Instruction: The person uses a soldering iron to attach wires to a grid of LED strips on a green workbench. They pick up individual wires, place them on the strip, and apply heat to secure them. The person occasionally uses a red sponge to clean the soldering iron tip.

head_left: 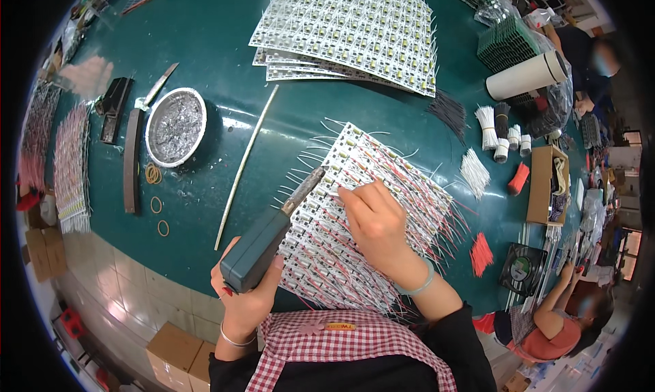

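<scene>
My left hand [247,305] is wrapped round the dark green, boxy grip of a soldering gun [254,254]. Its metal tip points up and to the right, over the left part of a white circuit board panel [348,145]. That panel lies tilted on the table in front of me, with rows of small components and many thin red and white wires. Over its middle, my right hand [376,223] is closed in a pinch on a thin wire, its fingertips just right of the gun's tip. The fingers mostly hide the pinched wire.
Beyond the panel lies a stack of similar boards [348,34]. To the left are a bowl of solder scraps [176,127], rubber bands [156,205] and a pale rod [245,168]. Wire bundles [475,173], a white cylinder [525,76] and a cardboard box [541,187] stand right. Co-workers sit farther right.
</scene>
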`<action>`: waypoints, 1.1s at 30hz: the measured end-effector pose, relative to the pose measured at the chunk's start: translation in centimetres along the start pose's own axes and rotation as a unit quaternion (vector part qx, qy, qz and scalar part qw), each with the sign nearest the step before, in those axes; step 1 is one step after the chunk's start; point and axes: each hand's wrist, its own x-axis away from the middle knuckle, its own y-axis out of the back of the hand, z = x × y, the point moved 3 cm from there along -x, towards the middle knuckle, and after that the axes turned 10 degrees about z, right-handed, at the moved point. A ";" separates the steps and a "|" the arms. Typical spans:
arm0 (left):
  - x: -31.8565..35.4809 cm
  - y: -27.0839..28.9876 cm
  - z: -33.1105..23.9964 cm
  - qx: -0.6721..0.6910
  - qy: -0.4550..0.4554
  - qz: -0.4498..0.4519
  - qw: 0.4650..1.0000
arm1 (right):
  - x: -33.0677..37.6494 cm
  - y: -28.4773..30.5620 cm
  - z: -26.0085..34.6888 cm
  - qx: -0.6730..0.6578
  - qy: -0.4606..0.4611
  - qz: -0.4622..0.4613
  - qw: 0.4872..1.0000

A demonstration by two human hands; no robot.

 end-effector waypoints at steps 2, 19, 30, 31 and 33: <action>0.2 0.1 0.4 0.002 0.004 0.005 1.000 | 0.1 -0.4 -0.1 0.007 0.002 -0.006 1.000; 0.2 -0.3 0.9 -0.023 -0.005 0.051 0.998 | 0.3 -0.9 0.1 0.042 -0.007 -0.010 0.999; -0.1 -0.4 1.0 -0.040 -0.011 0.068 0.997 | 0.2 -0.9 0.1 0.039 -0.010 -0.013 0.999; 0.0 -0.4 1.1 -0.037 -0.007 0.069 0.997 | 0.2 -0.9 0.2 0.039 -0.010 -0.012 0.999; 0.0 -0.3 1.2 -0.049 -0.015 0.073 0.996 | 0.3 -0.9 0.2 0.040 -0.012 -0.011 0.999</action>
